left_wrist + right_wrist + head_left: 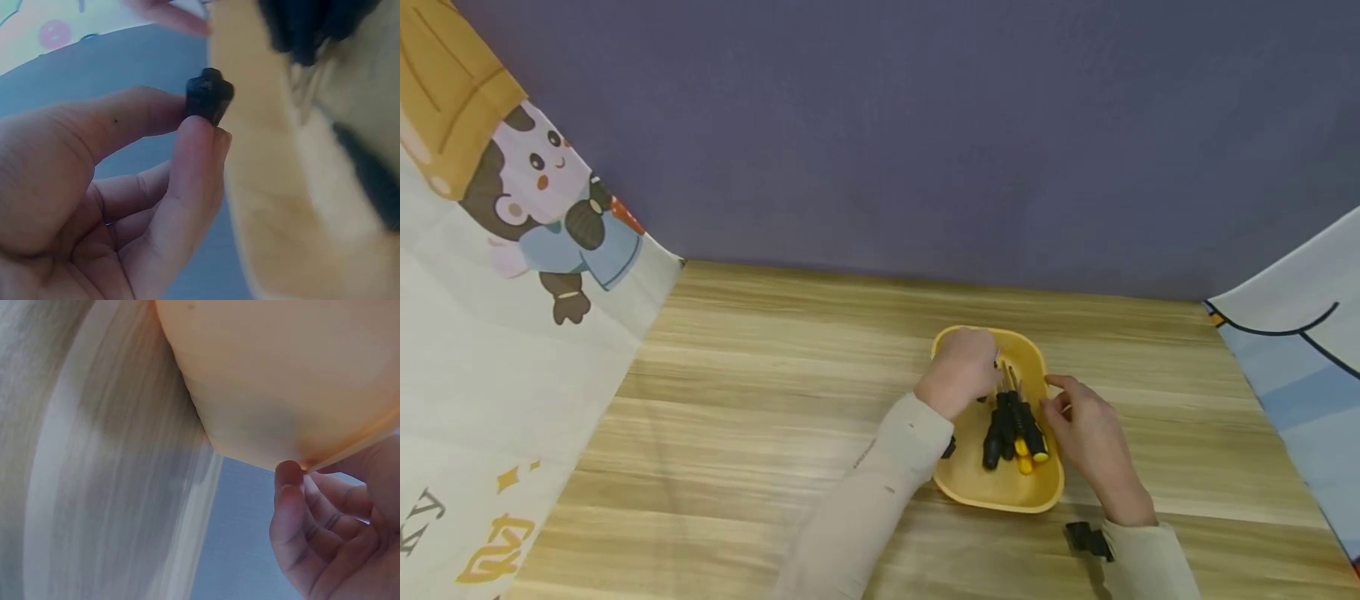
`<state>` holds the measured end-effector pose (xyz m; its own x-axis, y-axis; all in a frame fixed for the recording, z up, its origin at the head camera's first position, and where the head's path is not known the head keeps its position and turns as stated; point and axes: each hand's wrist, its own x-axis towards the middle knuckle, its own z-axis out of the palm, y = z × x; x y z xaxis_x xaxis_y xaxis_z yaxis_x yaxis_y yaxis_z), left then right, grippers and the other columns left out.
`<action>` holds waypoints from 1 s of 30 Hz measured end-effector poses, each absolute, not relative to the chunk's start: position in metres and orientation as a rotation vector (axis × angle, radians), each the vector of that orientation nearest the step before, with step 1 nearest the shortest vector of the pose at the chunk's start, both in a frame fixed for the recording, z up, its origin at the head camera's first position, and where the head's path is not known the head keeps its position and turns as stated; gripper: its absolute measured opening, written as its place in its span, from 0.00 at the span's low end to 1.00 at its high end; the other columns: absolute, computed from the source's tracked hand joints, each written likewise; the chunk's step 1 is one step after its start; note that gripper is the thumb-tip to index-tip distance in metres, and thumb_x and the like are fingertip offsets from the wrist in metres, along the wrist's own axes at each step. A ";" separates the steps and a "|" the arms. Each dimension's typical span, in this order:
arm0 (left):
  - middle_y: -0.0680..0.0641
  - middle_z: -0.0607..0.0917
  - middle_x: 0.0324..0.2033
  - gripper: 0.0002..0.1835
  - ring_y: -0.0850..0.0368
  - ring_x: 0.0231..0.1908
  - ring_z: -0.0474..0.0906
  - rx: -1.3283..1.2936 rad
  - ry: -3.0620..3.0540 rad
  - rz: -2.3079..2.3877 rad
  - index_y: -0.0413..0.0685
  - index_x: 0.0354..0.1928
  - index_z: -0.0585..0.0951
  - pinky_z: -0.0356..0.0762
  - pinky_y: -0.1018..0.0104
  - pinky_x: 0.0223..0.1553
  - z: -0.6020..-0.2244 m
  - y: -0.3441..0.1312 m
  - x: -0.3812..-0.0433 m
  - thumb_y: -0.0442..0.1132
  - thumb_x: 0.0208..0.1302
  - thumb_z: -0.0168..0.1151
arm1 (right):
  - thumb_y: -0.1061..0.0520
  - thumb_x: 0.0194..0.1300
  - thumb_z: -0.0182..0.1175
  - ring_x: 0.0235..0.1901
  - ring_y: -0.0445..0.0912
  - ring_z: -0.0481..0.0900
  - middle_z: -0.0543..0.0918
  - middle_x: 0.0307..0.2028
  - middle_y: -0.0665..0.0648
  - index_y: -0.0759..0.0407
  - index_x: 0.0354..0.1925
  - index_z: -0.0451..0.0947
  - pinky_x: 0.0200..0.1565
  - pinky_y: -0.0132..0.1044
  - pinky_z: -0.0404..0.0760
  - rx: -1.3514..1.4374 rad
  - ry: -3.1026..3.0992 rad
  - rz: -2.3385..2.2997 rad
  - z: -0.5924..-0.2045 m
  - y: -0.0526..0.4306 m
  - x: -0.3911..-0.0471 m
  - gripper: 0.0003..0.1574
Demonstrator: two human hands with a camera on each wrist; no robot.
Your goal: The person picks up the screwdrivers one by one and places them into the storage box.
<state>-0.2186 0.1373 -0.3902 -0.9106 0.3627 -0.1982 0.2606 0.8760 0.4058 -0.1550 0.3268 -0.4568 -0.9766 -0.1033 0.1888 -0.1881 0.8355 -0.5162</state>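
Note:
A yellow plastic basket [962,483] holds several screwdrivers [1009,425] with black handles, a few showing yellow ends. Over its far left part, my left hand [958,371] pinches a black-handled screwdriver [209,97] between thumb and fingers. Only the handle's ribbed end faces the left wrist view; the shaft is hidden. Another black-handled screwdriver [369,175] lies apart inside the basket in that view. My right hand [1086,429] is at the basket's right side. In the right wrist view its thumb and fingers pinch the rim of the basket [281,369].
The basket stands on a wood-grain table [760,400]. A dark blue-grey backdrop [880,150] rises behind the table. Printed white cloths hang at the left [490,367] and right [1300,350]. A black wrist mount [1088,540] sits by the right sleeve.

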 end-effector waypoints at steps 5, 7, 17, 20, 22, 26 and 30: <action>0.54 0.70 0.11 0.19 0.63 0.12 0.66 0.383 2.731 0.461 0.51 0.16 0.74 0.66 0.73 0.14 -0.408 0.149 -0.220 0.39 0.66 0.65 | 0.64 0.67 0.62 0.25 0.46 0.77 0.79 0.29 0.55 0.71 0.56 0.75 0.25 0.37 0.75 0.235 -2.855 0.837 -0.457 0.325 -0.155 0.20; 0.54 0.73 0.14 0.17 0.62 0.14 0.69 0.349 2.703 0.435 0.50 0.18 0.76 0.68 0.72 0.15 -0.413 0.153 -0.220 0.38 0.65 0.65 | 0.65 0.67 0.63 0.25 0.46 0.77 0.79 0.29 0.55 0.71 0.56 0.76 0.24 0.37 0.75 0.238 -2.842 0.838 -0.458 0.325 -0.154 0.20; 0.50 0.75 0.18 0.14 0.59 0.18 0.70 0.335 2.638 0.329 0.48 0.22 0.80 0.68 0.70 0.18 -0.430 0.159 -0.217 0.35 0.69 0.61 | 0.64 0.67 0.63 0.25 0.46 0.77 0.79 0.29 0.55 0.70 0.55 0.76 0.24 0.37 0.74 0.239 -2.841 0.849 -0.458 0.322 -0.154 0.20; 0.50 0.76 0.19 0.13 0.58 0.20 0.71 0.320 2.638 0.328 0.48 0.23 0.81 0.69 0.70 0.20 -0.431 0.159 -0.217 0.35 0.69 0.61 | 0.64 0.67 0.63 0.25 0.46 0.77 0.79 0.29 0.55 0.70 0.55 0.76 0.24 0.37 0.74 0.239 -2.841 0.848 -0.458 0.321 -0.154 0.20; 0.51 0.76 0.19 0.13 0.59 0.20 0.72 0.329 2.648 0.324 0.48 0.23 0.81 0.70 0.70 0.20 -0.431 0.158 -0.217 0.34 0.68 0.62 | 0.64 0.67 0.63 0.25 0.46 0.77 0.79 0.29 0.55 0.70 0.55 0.76 0.24 0.37 0.74 0.240 -2.841 0.846 -0.457 0.321 -0.154 0.20; 0.51 0.77 0.19 0.13 0.59 0.20 0.72 0.344 2.663 0.320 0.49 0.23 0.81 0.70 0.71 0.20 -0.427 0.157 -0.216 0.35 0.67 0.63 | 0.64 0.67 0.63 0.25 0.46 0.77 0.79 0.29 0.55 0.71 0.56 0.76 0.24 0.37 0.74 0.232 -2.853 0.849 -0.457 0.322 -0.153 0.20; 0.53 0.77 0.18 0.13 0.60 0.21 0.72 0.412 2.691 0.329 0.51 0.22 0.80 0.70 0.71 0.21 -0.420 0.155 -0.212 0.38 0.67 0.65 | 0.64 0.67 0.63 0.25 0.47 0.77 0.79 0.29 0.56 0.71 0.56 0.76 0.25 0.38 0.75 0.230 -2.862 0.848 -0.456 0.322 -0.154 0.20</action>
